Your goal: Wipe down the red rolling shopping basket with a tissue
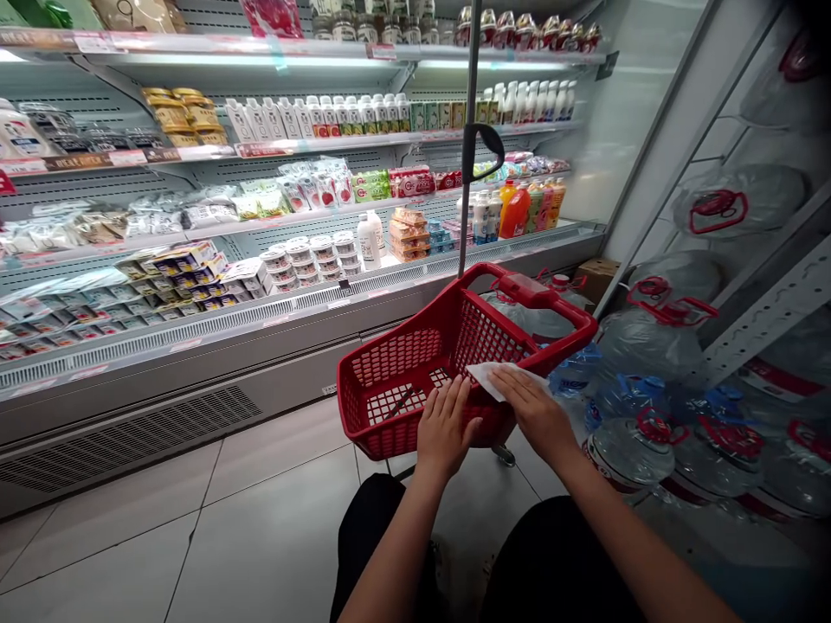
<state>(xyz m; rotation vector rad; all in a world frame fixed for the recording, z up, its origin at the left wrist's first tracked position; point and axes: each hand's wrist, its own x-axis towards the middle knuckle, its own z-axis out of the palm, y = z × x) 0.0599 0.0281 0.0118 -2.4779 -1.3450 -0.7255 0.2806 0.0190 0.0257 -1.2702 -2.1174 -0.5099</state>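
While the left hand (445,426) steadies the red basket (415,363) with fingers loosely spread on its near rim, the right hand (533,407) presses a white cloth (488,377) flat there; wiping seems underway, calling for strokes along the rim.

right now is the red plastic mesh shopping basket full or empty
Empty: the red plastic mesh shopping basket shows only bare mesh floor and walls inside, no goods.

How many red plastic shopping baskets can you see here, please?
1. The red plastic shopping basket stands on the floor before the chilled shelves; left hand on its near rim, right hand pressing a white cloth there.
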